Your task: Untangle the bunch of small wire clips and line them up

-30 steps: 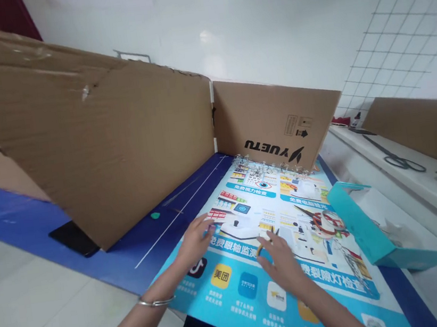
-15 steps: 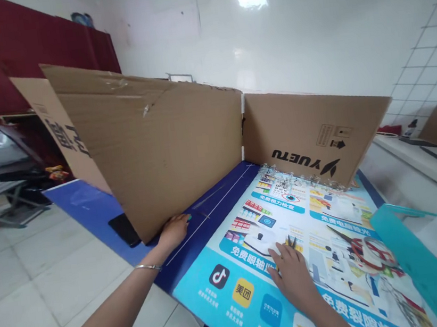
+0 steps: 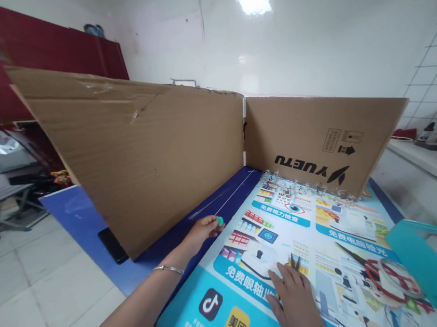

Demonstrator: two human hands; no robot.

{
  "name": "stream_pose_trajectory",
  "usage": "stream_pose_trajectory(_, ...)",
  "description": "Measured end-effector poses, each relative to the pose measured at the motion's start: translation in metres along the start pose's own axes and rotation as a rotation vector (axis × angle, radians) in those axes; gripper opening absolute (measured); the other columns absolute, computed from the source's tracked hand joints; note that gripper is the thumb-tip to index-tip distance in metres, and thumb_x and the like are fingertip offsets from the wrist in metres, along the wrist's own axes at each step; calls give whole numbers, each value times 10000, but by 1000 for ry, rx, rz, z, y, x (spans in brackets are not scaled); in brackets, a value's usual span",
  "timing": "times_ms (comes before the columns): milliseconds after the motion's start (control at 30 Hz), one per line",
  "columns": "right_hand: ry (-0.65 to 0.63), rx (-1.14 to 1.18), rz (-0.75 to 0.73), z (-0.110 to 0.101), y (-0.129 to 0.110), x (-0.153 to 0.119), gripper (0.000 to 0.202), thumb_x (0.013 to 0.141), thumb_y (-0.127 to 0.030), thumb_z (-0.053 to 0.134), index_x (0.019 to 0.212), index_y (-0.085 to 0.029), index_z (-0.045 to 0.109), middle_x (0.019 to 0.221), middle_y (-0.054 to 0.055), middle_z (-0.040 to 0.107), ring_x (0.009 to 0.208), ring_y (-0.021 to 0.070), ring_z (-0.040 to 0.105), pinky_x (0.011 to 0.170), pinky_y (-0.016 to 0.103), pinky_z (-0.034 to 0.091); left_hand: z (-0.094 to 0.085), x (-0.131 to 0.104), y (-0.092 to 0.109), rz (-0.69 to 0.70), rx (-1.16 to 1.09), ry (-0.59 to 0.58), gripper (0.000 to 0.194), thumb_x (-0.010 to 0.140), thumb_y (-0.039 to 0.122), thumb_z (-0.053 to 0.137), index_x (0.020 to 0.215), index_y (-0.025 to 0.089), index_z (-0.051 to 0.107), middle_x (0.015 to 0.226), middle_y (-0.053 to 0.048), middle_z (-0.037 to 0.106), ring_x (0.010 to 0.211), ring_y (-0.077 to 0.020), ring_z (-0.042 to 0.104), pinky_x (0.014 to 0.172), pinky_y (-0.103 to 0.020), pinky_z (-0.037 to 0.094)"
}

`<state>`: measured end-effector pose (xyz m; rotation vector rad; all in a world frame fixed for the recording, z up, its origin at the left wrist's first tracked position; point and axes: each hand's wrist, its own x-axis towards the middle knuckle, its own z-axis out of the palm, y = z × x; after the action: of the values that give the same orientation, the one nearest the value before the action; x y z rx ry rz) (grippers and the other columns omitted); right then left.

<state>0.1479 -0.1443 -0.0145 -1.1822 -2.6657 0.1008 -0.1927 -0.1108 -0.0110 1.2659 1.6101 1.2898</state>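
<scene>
My left hand (image 3: 205, 229) is closed, pinching a small round green piece (image 3: 220, 220) at its fingertips, above the dark blue strip of the tabletop. Just left of it stands an upright cardboard panel (image 3: 154, 161), apart from the hand. My right hand (image 3: 294, 295) lies on the printed poster sheet (image 3: 230, 255) with bent fingers over small pliers. The dark pointed jaws of the pliers (image 3: 295, 262) stick out past the fingertips, and a bit of yellow handle shows by the thumb. Most of that tool is hidden under the hand.
A second cardboard panel (image 3: 304, 141) with printed lettering meets the first at a corner. Clear, crumpled bits (image 3: 306, 187) lie along its foot. Red-handled scissors (image 3: 382, 278) and a roll of tape (image 3: 398, 275) sit right, beside a teal box (image 3: 428, 259). A black phone-like slab (image 3: 112, 246) lies left.
My left hand has moved right, away from the foot of the left cardboard panel, with the green piece in its fingertips. The right hand stays over the pliers. The view has shifted slightly.
</scene>
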Motion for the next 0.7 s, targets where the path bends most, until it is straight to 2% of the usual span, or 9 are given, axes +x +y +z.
stream_pose_trajectory(133,-13,24,11,0,1,1,460,858,-489,355,1286,-336,424,1373,43,394,1236,337,333,953,533,275,23,12,0,-6,-29,-42,354,803,463,472,926,145,566,853,-72,666,798,-169,619,644,-261,468)
stream_pose_trajectory(233,-15,53,17,-3,1,1,460,854,-494,365,1286,-345,422,1369,37,401,1229,343,339,961,540,263,33,32,-2,-26,9,-33,307,834,420,451,885,142,571,768,-40,633,722,-148,596,611,-253,464)
stream_pose_trajectory(367,-8,74,37,-2,1,2,471,844,-533,355,1272,-355,438,1368,34,404,1233,347,338,970,551,251,46,71,-1,-48,106,4,267,868,334,472,1019,127,546,933,-55,599,792,-150,587,683,-318,497)
stream_pose_trajectory(467,-23,52,41,13,7,4,490,800,-533,438,1254,-352,461,1358,47,419,1212,370,364,946,556,279,50,103,7,-31,199,36,291,861,299,500,1101,136,520,1079,-77,561,903,-182,576,764,-376,497)
stream_pose_trajectory(533,-22,27,28,26,12,6,505,760,-533,497,1233,-356,484,1338,56,446,1179,386,400,906,555,319,49,121,15,-4,266,58,294,860,295,501,1112,142,518,1108,-79,551,936,-194,568,787,-388,491)
stream_pose_trajectory(600,32,-2,34,37,15,8,500,747,-532,518,1216,-361,496,1329,56,458,1170,386,412,896,557,327,48,136,23,23,337,82,291,861,292,499,1113,147,519,1117,-80,548,944,-194,565,794,-390,488)
stream_pose_trajectory(700,69,-23,37,43,16,9,506,732,-544,539,1200,-351,517,1312,71,478,1165,378,426,905,550,326,50,154,30,56,444,112,294,861,289,500,1118,146,514,1117,-84,547,944,-191,565,794,-392,487)
